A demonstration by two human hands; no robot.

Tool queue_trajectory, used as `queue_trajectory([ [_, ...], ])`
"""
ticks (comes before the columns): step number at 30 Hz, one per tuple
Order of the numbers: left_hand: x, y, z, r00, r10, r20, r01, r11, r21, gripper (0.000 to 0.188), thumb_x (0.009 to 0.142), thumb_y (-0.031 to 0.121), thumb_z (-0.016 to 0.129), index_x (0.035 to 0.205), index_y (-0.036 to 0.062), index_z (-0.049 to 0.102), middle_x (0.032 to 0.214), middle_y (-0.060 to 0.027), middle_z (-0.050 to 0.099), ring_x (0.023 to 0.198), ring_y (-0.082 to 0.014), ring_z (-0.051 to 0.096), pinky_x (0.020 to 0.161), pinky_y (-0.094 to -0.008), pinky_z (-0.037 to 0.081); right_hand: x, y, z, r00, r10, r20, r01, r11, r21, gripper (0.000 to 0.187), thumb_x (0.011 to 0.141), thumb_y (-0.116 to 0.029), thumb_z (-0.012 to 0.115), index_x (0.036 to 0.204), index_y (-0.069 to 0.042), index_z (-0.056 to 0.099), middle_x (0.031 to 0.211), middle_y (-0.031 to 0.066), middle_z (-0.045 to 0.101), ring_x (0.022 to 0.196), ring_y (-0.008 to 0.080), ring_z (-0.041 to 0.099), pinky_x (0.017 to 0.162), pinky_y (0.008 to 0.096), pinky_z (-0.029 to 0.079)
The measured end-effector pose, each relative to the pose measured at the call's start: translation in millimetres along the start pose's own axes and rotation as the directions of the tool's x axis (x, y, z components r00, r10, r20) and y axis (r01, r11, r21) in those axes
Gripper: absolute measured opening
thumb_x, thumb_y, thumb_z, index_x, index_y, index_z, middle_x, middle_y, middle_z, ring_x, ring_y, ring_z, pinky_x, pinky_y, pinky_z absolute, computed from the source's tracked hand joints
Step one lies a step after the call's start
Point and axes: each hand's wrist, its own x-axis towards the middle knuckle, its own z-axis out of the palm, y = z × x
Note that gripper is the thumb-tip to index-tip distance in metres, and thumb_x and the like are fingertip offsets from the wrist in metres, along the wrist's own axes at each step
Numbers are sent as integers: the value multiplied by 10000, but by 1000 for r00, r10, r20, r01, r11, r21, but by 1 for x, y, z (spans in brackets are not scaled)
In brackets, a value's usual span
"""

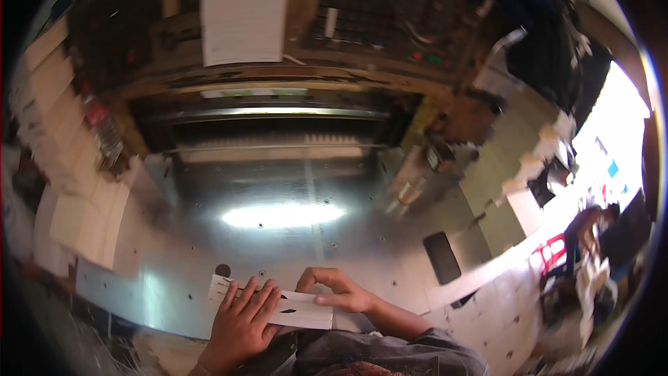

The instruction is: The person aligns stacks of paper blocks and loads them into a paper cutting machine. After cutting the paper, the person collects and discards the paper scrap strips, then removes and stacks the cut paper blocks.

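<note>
A narrow white stack (306,315) of what looks like paper or card lies at the near edge of a metal machine bed (229,244), close to my body. It has small dark marks on top. My left hand (243,317) rests flat across its left part with fingers stretched out and slightly spread. At the right end, my right hand (341,292) grips the stack, its index finger bent over the far edge and its thumb on top. The left hand covers part of the stack.
Behind the bed stands a large machine with a dark slot (271,129); a written sheet (245,21) hangs above. A phone (442,257) lies to the right. On the left are paper stacks (83,219) and a bottle (103,125). Another person (588,230) is at far right.
</note>
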Motion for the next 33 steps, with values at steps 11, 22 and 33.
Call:
queue_trajectory([
  [11,-11,10,1,995,-1,-99,5,999,38,640,924,483,663,1448,120,605,1512,-58,572,1431,-270,495,1225,-529,301,43,-62,-16,935,140,-325,-304,787,-536,274,844,-112,808,1084,-34,702,1072,91,714,1042,208,662,923,359,498],
  [22,-19,-4,31,918,87,-387,-157,975,-155,481,931,378,718,1326,105,689,1451,-39,622,1441,-262,495,1186,-485,395,52,-52,-5,892,374,252,-182,810,-557,459,871,-118,820,1279,35,674,1089,107,756,1083,188,674,932,349,519],
  [33,-27,11,39,848,5,-530,-132,971,-202,328,932,317,760,1222,164,760,1273,34,714,1248,-162,618,1089,-394,464,49,-50,-9,939,315,-136,-343,840,-420,369,937,37,619,1302,89,649,1163,105,721,1064,141,640,945,296,499],
])
